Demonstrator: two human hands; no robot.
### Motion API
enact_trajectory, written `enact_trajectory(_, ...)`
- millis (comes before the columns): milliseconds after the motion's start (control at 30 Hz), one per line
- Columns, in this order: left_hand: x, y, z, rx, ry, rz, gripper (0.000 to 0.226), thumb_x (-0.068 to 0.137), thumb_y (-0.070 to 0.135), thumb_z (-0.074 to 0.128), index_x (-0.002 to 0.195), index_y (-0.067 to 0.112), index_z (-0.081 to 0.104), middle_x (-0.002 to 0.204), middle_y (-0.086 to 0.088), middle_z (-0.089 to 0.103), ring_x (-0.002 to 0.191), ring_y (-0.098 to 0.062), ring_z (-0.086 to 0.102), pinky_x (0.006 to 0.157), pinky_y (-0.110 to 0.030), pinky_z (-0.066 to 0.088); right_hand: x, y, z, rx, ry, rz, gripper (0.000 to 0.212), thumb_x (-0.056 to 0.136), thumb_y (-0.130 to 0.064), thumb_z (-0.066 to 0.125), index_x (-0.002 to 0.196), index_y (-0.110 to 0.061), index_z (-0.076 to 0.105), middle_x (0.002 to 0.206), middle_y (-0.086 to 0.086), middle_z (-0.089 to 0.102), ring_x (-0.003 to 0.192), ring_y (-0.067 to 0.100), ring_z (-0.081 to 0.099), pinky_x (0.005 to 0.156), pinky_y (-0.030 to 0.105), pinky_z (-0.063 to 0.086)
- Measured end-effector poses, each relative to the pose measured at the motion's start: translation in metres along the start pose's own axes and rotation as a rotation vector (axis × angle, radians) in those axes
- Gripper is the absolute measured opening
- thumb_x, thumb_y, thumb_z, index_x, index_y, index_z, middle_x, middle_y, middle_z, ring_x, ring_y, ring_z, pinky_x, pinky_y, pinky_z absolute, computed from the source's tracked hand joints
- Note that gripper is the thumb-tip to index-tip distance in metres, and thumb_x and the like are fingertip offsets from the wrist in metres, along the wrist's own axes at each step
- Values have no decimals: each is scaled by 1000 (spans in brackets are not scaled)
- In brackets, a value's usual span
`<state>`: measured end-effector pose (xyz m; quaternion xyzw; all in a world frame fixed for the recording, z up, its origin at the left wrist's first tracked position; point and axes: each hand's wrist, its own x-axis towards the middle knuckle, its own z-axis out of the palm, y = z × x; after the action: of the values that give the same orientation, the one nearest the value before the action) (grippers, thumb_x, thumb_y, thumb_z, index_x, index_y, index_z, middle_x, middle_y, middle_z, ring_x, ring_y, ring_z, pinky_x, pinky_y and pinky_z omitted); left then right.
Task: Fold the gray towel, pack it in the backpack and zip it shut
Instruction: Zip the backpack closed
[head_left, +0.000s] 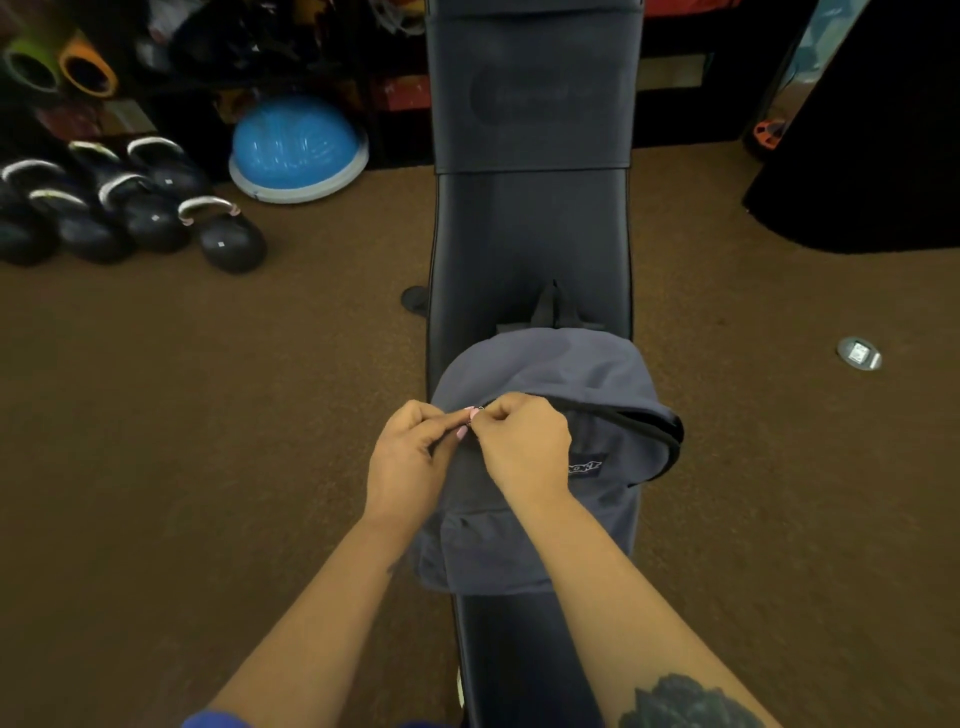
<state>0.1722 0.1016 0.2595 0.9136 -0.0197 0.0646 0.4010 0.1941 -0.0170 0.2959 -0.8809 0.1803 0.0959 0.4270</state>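
Observation:
A slate-blue backpack (550, 374) lies on a black padded bench (530, 239), its top toward the far end. Its main zipper gapes along the right side (649, 421). My left hand (410, 462) and my right hand (524, 447) meet at the bag's left top, fingertips pinched together on the small zipper pull (475, 415). The gray towel is not visible; I cannot tell whether it is inside the bag.
Brown carpet lies on both sides of the bench. Several black kettlebells (228, 239) and a blue balance dome (296, 150) stand at the far left, with rolled mats behind. A black block (862, 156) stands at the far right, and a small round floor plate (860, 353) lies nearby.

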Motion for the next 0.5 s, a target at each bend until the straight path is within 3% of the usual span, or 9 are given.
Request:
enact_trajectory(200, 0, 0, -3, 38, 2, -3, 25, 87, 14, 62, 111, 20, 70, 94, 6, 60, 91, -9, 58, 83, -18, 49, 3, 5, -8, 6, 128, -36, 21, 91, -29, 55, 79, -13, 64, 79, 2, 68, 74, 20, 61, 62, 28, 42)
enact_trajectory(333, 2, -2, -5, 52, 5, -9, 24, 88, 14, 62, 111, 18, 70, 93, 6, 59, 92, -10, 58, 85, -21, 49, 11, 13, -26, 150, 162, 34, 25, 91, -28, 55, 78, -10, 66, 73, 6, 70, 70, 22, 64, 63, 35, 53)
enact_trajectory(500, 3, -3, -7, 62, -21, -23, 24, 89, 15, 61, 110, 18, 70, 90, 9, 57, 92, -10, 57, 84, -18, 46, 24, 31, -48, 339, 181, 163, 25, 88, -26, 59, 64, -22, 65, 59, -3, 66, 59, 20, 62, 65, 40, 58)
